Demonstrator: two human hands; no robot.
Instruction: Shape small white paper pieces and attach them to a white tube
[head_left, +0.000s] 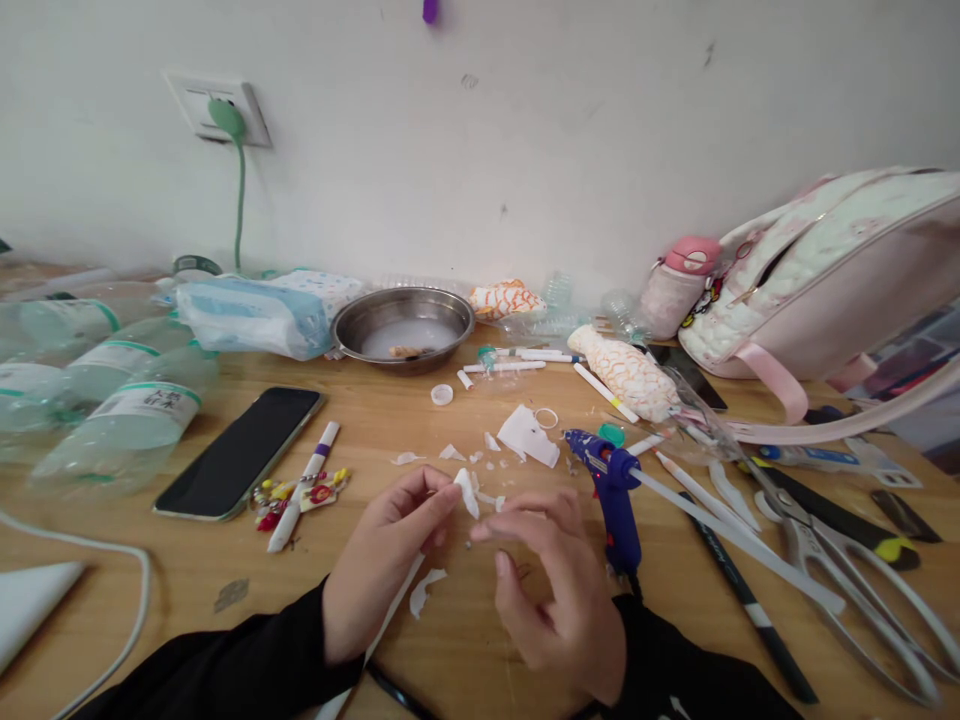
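Note:
My left hand pinches a small white piece, which looks like wrapped paper or tissue, between thumb and forefinger. Below that hand a thin white strip runs down toward the table's near edge; whether it joins the white piece is hidden. My right hand hovers just right of the piece, fingers bent and apart from the thumb, nothing visible in them. Torn white paper scraps lie beyond both hands. A blue glue gun with a long glue stick lies beside my right hand.
Scissors and a black marker lie right. A metal bowl with cloudy liquid, a fish-shaped white model, and a pink backpack stand behind. Leftward are a phone, beads and plastic bottles.

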